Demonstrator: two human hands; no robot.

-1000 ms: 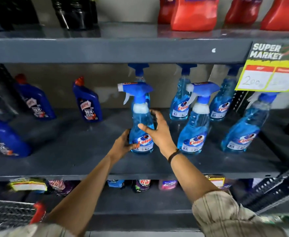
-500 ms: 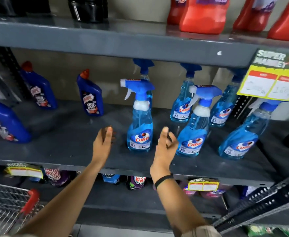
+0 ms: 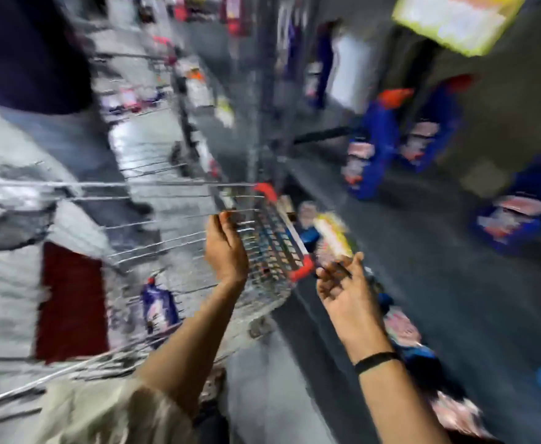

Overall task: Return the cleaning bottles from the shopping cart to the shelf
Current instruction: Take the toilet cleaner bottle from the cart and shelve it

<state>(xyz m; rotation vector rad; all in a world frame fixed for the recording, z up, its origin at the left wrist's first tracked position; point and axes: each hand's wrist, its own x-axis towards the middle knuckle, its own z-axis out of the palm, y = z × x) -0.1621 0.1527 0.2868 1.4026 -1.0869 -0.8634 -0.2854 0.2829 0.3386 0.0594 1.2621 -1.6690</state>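
Blurring heavily, the head view shows the left hand (image 3: 226, 251) and right hand (image 3: 347, 291) spread, holding nothing, over the wire shopping cart (image 3: 272, 248); one blue bottle (image 3: 158, 307) stands inside, others (image 3: 375, 145) on the shelf (image 3: 439, 283).

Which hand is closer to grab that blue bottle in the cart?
Probably the left hand: it is open over the cart, nearer the blue bottle. The right hand is outside, by the shelf.
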